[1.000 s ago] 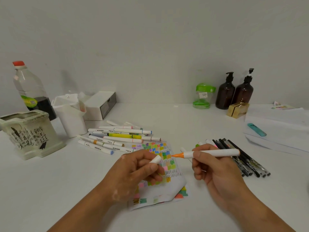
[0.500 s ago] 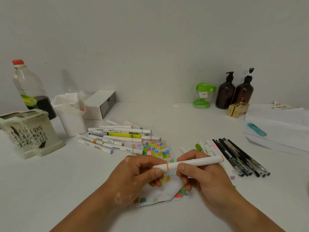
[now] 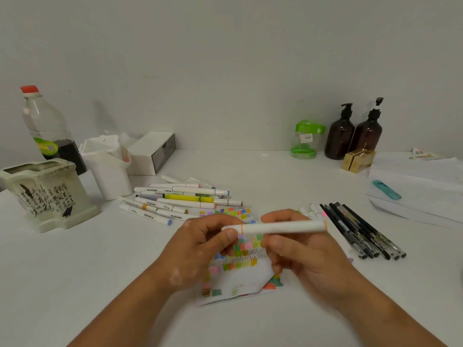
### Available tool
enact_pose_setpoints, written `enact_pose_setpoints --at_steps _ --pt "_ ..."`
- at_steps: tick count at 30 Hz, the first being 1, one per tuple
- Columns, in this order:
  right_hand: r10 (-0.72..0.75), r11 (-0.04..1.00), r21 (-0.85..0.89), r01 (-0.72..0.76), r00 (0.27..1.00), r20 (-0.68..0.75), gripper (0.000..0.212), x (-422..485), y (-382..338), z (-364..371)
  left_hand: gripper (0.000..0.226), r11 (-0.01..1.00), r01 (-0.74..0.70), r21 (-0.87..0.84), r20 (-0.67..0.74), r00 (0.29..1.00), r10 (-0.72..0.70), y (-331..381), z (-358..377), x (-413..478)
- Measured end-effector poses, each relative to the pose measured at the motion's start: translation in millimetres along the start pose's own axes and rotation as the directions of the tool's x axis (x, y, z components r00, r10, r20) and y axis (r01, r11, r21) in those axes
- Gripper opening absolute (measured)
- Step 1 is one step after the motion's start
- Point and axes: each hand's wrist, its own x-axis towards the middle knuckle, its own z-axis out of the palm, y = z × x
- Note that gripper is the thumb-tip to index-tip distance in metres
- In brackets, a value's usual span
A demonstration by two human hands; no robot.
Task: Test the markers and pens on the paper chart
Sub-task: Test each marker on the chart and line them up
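White marker point(image 3: 280, 227) with orange bands, capped, horizontal above paper chart point(image 3: 238, 256) on bench point(image 3: 75, 271). Left hand point(image 3: 198, 251) fingers pinch cap end; right hand point(image 3: 303, 256) fingers grip barrel.

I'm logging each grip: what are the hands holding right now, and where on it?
One white marker, capped: the left hand pinches its left end at the cap, the right hand grips the middle of the barrel.

On the table: two brown pump bottles point(image 3: 339, 136), one clear plastic bottle with a red cap point(image 3: 45, 126), one green-lidded clear jar point(image 3: 305, 140), one cream ceramic pot with black script point(image 3: 47, 194), one colour-swatched paper chart point(image 3: 240, 278), one white orange-banded marker point(image 3: 283, 227), and roughly six black pens point(image 3: 360, 231).
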Motion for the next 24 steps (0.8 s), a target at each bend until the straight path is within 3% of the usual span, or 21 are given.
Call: enact_pose_setpoints --at_steps 2,4,5,8,10,12,13,15,16,18,20,24 --pt "0.051 0.982 0.172 -0.082 0.983 0.178 0.079 -3 -6 -8 0.019 0.999 0.017 -0.035 0.003 1.0 -0.017 -2 -7 0" --pt "0.139 0.95 0.233 -0.206 0.952 0.274 0.091 -5 -10 -11 0.017 0.995 0.035 -0.096 0.03 0.999 -0.032 -5 -12 -2" --pt "0.197 0.945 0.207 -0.254 0.946 0.258 0.084 -5 -11 -10 0.016 0.991 0.042 -0.124 0.032 0.999 -0.038 -7 -13 -2" --pt "0.283 0.958 -0.065 -0.28 0.958 0.051 0.026 -3 -6 2 0.024 0.985 0.072 -0.16 0.033 0.997 -0.068 -7 -10 -2" --pt "0.243 0.924 -0.293 -0.244 0.969 -0.04 0.025 -2 -1 5 0.025 0.991 0.09 -0.102 0.019 0.996 -0.088 -8 -10 -2" --pt "0.112 0.809 -0.55 -0.208 0.973 -0.204 0.027 0 1 1 0.017 0.989 0.083 0.121 -0.106 0.992 -0.07 -12 -17 -2" --pt "0.001 0.699 -0.687 -0.2 0.96 -0.279 0.023 2 2 -4 0.014 0.957 0.084 0.277 -0.206 0.978 -0.027 -15 -24 -1" --pt "-0.177 0.456 -0.861 -0.224 0.925 -0.335 0.021 3 2 -17 0.019 0.833 0.143 0.534 -0.362 0.929 0.072 -21 -40 0" --pt "-0.215 0.384 -0.892 -0.239 0.916 -0.338 0.023 3 1 -21 0.02 0.772 0.2 0.603 -0.399 0.914 0.075 -24 -49 1" --pt "-0.225 0.283 -0.926 -0.252 0.921 -0.319 0.027 5 4 -27 0.022 0.671 0.334 0.662 -0.46 0.888 0.012 -33 -65 1" --pt "-0.214 0.173 -0.954 -0.244 0.937 -0.278 0.031 8 11 -30 0.025 0.644 0.411 0.645 -0.514 0.857 -0.032 -42 -74 2" --pt "-0.224 0.04 -0.966 -0.255 0.94 -0.257 0.029 13 21 -31 0.033 0.615 0.407 0.675 -0.485 0.874 -0.046 -51 -67 5"
